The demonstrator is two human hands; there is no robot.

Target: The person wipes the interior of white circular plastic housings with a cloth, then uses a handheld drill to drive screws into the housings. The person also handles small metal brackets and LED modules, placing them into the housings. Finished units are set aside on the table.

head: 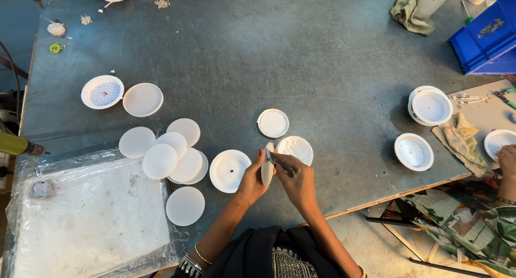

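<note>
Both wrists met just above the near edge of the grey counter (301,58). With my left hand (251,181) I pinched a white round disc (267,169) on edge, fingers closed around it. With my right hand (296,180) I gripped what looked like a thin dark tool (280,162) against the disc. Two white round housings (230,170) (295,147) lay just beyond, with loose white discs (172,157) to the left.

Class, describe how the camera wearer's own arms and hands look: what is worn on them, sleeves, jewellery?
Both forearms are bare, with no sleeves reaching the wrists. The left hand has thin bangles on its forearm, plus a wider beaded band nearer the elbow. The right hand has a thin bangle near the frame's bottom edge. No gloves. Dark patterned clothing covers the body.
</note>
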